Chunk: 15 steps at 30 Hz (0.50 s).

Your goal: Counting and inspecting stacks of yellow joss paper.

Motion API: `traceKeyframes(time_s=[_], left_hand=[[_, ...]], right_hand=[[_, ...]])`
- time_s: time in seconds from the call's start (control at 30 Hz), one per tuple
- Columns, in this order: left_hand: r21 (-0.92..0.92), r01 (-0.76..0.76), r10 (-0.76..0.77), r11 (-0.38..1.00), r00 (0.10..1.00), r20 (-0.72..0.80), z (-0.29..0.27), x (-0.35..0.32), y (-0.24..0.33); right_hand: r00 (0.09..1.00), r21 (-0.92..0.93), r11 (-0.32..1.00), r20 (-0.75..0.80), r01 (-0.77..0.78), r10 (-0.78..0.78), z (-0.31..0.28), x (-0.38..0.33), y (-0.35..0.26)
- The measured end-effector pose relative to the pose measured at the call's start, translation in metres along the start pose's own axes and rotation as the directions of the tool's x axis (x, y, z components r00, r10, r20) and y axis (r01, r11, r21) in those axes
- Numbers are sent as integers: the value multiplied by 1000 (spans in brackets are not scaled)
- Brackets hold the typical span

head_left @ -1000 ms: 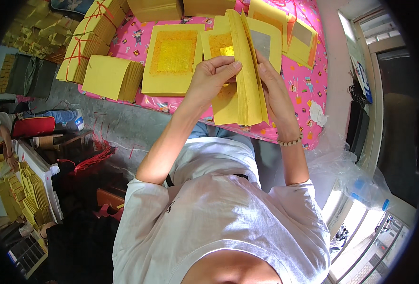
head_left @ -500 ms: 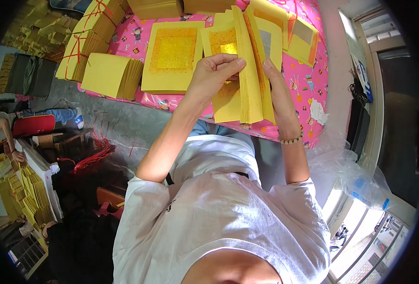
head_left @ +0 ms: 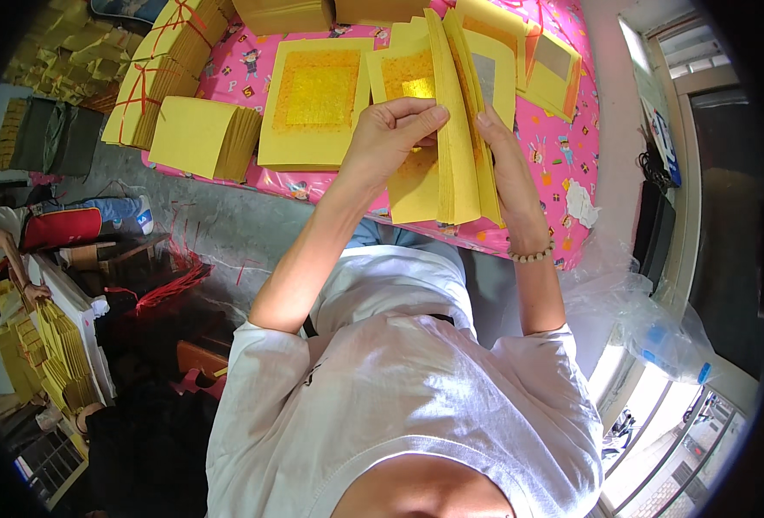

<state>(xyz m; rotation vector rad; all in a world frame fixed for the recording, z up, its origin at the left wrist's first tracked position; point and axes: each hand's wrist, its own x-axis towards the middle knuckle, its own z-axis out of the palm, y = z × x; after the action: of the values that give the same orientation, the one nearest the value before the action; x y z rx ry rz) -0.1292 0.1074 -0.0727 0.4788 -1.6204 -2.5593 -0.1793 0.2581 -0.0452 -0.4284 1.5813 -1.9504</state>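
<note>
— What's on the table (head_left: 572,147)?
— A pink cartoon-print cloth, yellow paper stacks; a gold-centred sheet (head_left: 317,99) lies flat at ten o'clock from the hands.
— And the hands?
— Left hand (head_left: 390,138) and right hand (head_left: 507,168) grasp an upright paper bundle (head_left: 459,147) between them — above the table's near edge. Grey floor at eight o'clock.

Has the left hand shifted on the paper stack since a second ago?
Yes, slightly. The left hand has slid right along the upright yellow paper stack, fingertips closer to the right hand, judged against the pink tablecloth.
</note>
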Motion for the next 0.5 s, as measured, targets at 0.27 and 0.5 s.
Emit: traceKeyframes(time_s=[0.27,0.5], left_hand=[[19,6,-6,1000,1000,0,3,-1,4],[19,-1,1,1000,1000,9,4,-1,4]], right_hand=[[1000,-13,1000,-1,4,-4,-2,0,1],[1000,-27,1000,-1,2,-2,-4,1,3]])
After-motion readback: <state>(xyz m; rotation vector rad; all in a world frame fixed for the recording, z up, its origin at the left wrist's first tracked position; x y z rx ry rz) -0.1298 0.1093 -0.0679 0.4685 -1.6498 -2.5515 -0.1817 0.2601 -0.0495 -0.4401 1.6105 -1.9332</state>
